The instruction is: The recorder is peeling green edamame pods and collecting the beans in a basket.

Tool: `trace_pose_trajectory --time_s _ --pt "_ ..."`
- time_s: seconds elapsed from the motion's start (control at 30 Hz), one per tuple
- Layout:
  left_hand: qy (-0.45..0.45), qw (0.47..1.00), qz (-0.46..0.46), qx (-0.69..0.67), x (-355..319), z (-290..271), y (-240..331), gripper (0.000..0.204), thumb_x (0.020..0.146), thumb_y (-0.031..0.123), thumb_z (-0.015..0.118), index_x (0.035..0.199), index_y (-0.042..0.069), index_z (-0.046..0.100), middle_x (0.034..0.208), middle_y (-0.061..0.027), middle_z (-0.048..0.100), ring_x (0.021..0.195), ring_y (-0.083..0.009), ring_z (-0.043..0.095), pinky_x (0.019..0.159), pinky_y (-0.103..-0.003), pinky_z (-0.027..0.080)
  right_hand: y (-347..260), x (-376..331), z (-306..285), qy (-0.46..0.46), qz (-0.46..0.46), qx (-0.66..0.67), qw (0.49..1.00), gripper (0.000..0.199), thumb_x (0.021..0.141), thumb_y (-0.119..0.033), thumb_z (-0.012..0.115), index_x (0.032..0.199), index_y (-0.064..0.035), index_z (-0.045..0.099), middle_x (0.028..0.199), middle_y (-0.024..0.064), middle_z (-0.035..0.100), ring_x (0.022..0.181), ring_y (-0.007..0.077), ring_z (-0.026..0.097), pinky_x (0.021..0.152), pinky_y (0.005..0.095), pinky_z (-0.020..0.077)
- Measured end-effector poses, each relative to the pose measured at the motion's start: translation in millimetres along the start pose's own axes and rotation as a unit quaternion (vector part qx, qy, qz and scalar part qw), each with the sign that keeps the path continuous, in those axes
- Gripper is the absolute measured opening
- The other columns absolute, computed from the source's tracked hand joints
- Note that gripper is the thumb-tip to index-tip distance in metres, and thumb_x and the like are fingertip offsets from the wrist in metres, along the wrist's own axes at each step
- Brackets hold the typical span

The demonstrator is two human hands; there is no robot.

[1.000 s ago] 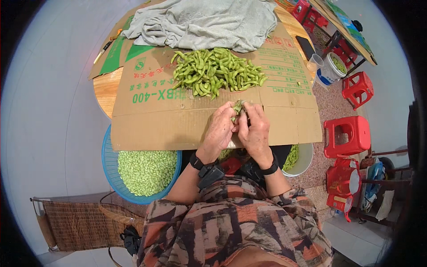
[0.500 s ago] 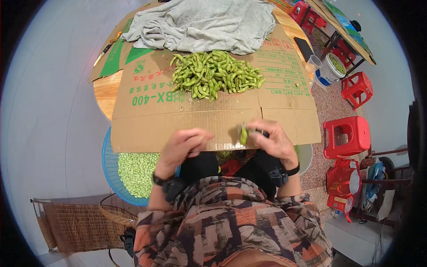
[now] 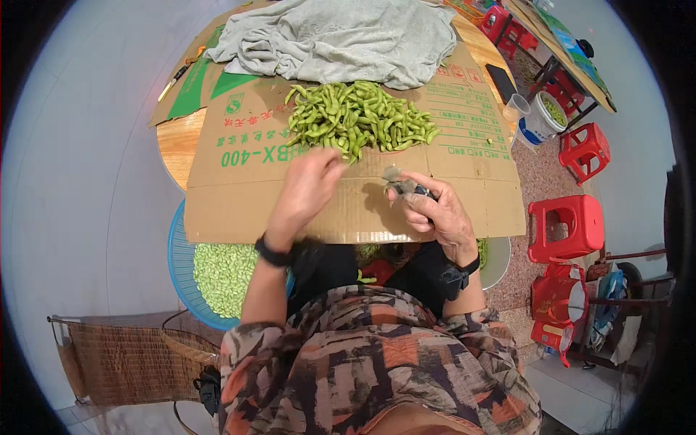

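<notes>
A heap of green edamame pods (image 3: 359, 119) lies on the flattened cardboard (image 3: 290, 199) in front of me. My left hand (image 3: 313, 177) reaches to the near edge of the heap; its fingers are smeared by motion, so I cannot make out a grip. My right hand (image 3: 431, 210) is closed round a small grey and dark tool (image 3: 407, 185) just above the cardboard, its metal end tilted up and left. The tool's exact kind is unclear. Below the cardboard edge, a green pod (image 3: 367, 278) shows between my dark-clothed legs.
A blue basket (image 3: 177, 250) of shelled beans (image 3: 225, 279) stands at my left. At my right is a pale basin (image 3: 499, 264), partly under the cardboard. A grey cloth (image 3: 337, 40), black phone (image 3: 500, 82) and plastic cup (image 3: 515, 107) lie farther off. Red stools (image 3: 569, 225) stand right.
My left hand has moved forward to the heap. The pod at the tool in my right hand is no longer there, and a pod now shows between my legs. My right hand rose slightly.
</notes>
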State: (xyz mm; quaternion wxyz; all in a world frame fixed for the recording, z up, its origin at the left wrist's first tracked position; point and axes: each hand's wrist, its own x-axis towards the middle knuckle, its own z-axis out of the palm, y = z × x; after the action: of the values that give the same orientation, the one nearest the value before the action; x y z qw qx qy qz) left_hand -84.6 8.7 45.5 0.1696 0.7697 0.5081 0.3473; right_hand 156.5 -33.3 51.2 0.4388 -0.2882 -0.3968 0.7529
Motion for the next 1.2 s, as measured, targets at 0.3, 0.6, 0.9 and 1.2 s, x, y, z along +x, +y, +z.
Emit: trace_pose_trajectory --time_s 0.3,0.6,0.9,1.2 --pt "0.051 0.992 -0.001 0.115 33 52 -4 0.013 0.076 0.004 0.061 0.085 -0.003 0.057 0.086 -0.0212 0.059 0.076 -0.041 0.06 0.067 -0.049 0.049 -1 -8 -3 0.0 -0.018 -0.007 1.0 0.042 0.089 0.001 0.054 0.131 -0.0006 0.05 0.094 0.0141 0.06 0.053 0.0051 0.037 0.043 0.0168 0.0277" --pt "-0.07 0.851 -0.213 -0.476 4 38 19 0.008 0.089 0.005 0.057 0.096 0.001 0.056 0.078 -0.0085 0.061 0.057 -0.0138 0.057 0.049 -0.025 0.045 13 1 -12 0.061 -0.045 -0.055 0.996 0.04 0.091 -0.001 0.054 0.13 0.0028 0.049 0.089 0.008 0.062 0.056 0.0049 0.042 0.045 0.0187 0.0333" --pt "-0.015 0.804 -0.2 -0.56 -21 63 32 0.01 0.091 0.004 0.061 0.099 0.001 0.057 0.076 -0.006 0.064 0.057 -0.0084 0.057 0.045 -0.018 0.043 25 9 -2 0.131 -0.042 -0.116 0.984 0.037 0.094 -0.007 0.054 0.128 0.0067 0.05 0.062 -0.0045 0.046 0.052 0.0031 0.038 0.046 0.0197 0.0316" --pt "0.09 0.87 -0.154 -0.46 -26 83 47 0.007 0.09 0.001 0.062 0.094 0.0 0.057 0.074 -0.0009 0.06 0.061 -0.0039 0.053 0.052 -0.017 0.04 22 8 -10 0.049 -0.002 0.044 0.998 0.022 0.095 -0.004 0.051 0.113 0.0071 0.056 0.064 -0.0042 0.043 0.052 0.003 0.033 0.044 0.0186 0.0248"
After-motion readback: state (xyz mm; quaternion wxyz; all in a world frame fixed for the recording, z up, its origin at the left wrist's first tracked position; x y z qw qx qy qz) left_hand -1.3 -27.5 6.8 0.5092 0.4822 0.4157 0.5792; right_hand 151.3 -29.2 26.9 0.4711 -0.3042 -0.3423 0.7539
